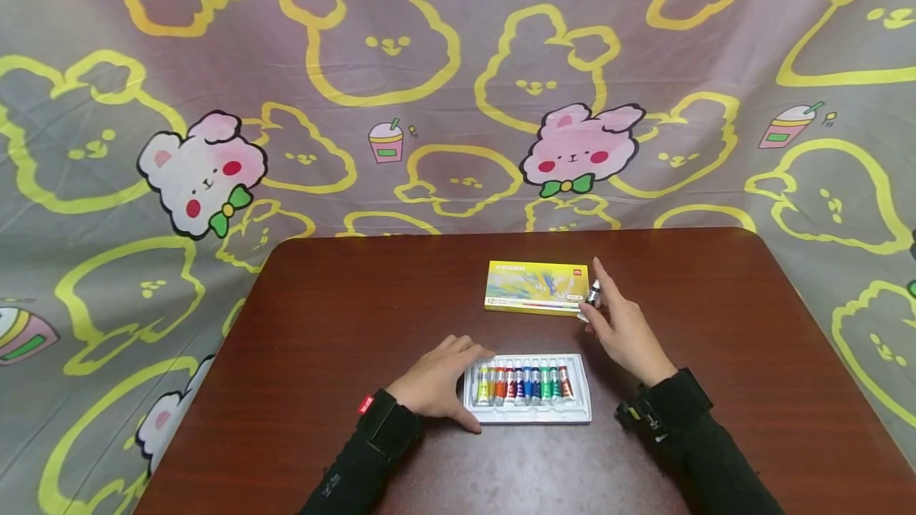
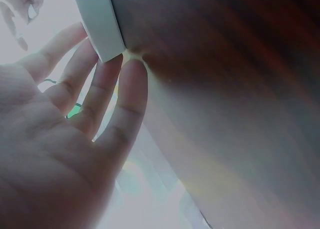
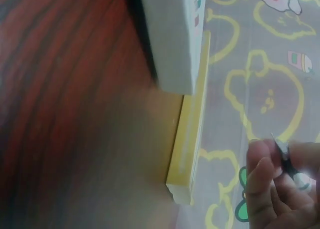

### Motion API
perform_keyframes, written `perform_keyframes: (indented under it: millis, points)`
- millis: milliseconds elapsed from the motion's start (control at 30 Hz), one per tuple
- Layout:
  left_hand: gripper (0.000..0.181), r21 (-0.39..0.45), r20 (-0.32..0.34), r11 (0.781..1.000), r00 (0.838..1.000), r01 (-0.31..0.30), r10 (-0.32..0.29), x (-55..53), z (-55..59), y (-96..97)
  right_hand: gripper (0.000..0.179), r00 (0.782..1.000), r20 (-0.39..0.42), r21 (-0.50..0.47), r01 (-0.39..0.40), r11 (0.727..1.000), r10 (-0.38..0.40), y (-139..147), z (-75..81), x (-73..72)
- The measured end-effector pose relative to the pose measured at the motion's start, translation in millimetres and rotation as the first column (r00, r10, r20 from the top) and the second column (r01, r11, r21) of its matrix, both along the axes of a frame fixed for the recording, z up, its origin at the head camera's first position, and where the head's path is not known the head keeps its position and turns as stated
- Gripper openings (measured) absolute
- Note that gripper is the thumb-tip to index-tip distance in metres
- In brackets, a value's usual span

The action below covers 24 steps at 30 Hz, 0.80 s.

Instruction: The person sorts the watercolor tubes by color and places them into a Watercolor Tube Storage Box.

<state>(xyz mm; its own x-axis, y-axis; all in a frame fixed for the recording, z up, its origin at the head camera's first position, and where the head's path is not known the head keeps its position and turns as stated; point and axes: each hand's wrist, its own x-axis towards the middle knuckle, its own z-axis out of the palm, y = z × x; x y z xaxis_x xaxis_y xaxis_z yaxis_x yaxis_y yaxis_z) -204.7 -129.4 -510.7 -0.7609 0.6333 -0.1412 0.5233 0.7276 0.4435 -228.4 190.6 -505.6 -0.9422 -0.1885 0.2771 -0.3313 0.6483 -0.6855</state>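
A white plastic tray (image 1: 529,415) on the table holds a row of small paint tubes (image 1: 525,384) with coloured labels, from yellow to brown. My left hand (image 1: 436,380) holds the tray at its left end, fingers at the far corner and thumb at the near one. In the left wrist view its fingertips touch the tray's edge (image 2: 102,26). My right hand (image 1: 631,340) is raised right of the tray, pinching a small paint tube (image 1: 593,293) with a black label between thumb and fingers. The tube's metallic end (image 3: 283,150) shows in the right wrist view.
Behind the tray lies a flat yellow paint box (image 1: 537,288), its right end close to my right hand. The brown table (image 1: 358,284) has rounded far corners. A patterned cloth (image 1: 444,38) hangs just beyond it.
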Motion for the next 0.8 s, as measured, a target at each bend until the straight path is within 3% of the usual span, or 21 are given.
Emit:
perform_keyframes:
  millis: [400, 567, 800]
  points:
    - [0.101, -0.002, 0.005, 1.0, 1.0, -0.006, 0.006, -1.6, -1.2, -0.8, 0.081, 0.993, 0.053, -0.181, -0.095, 0.979, 0.106, -4, 2.7, 9.2]
    - [0.101, -0.005, 0.012, 1.0, 1.0, -0.007, 0.007, -0.3, -0.6, -0.5, 0.066, 0.984, 0.055, -0.226, -0.153, 0.962, 0.169, -6, 3.8, 23.4]
    - [0.101, -0.003, 0.018, 1.0, 1.0, -0.006, 0.006, -0.3, 1.0, 0.0, 0.052, 0.984, 0.075, -0.08, -0.158, 0.984, 0.164, 1, -12.0, 43.9]
